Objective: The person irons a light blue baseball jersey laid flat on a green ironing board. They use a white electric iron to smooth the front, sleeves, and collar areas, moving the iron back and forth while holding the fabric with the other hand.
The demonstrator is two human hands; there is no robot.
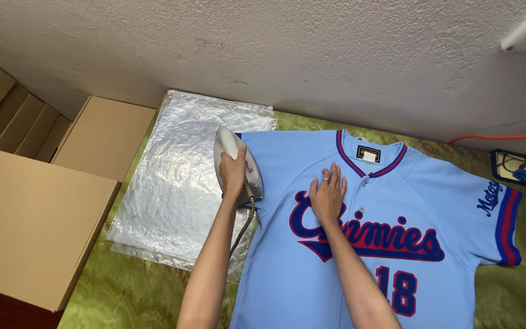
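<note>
A light blue baseball jersey (433,201) with red and navy trim lies flat, front up, on a green patterned cloth (141,292). My left hand (234,169) grips the handle of a grey clothes iron (229,149) that rests on the jersey's left shoulder and sleeve area. The iron's cord (246,222) runs down beside my left forearm. My right hand (329,192) lies flat, fingers spread, on the jersey's chest over the lettering, with a ring on one finger.
A stack of clear plastic bags (181,183) lies left of the jersey. Brown cardboard boxes (31,225) stand at the left edge. A textured wall (275,55) runs behind. An orange cable (500,137) and a dark tray with blue clips (522,169) sit at the right.
</note>
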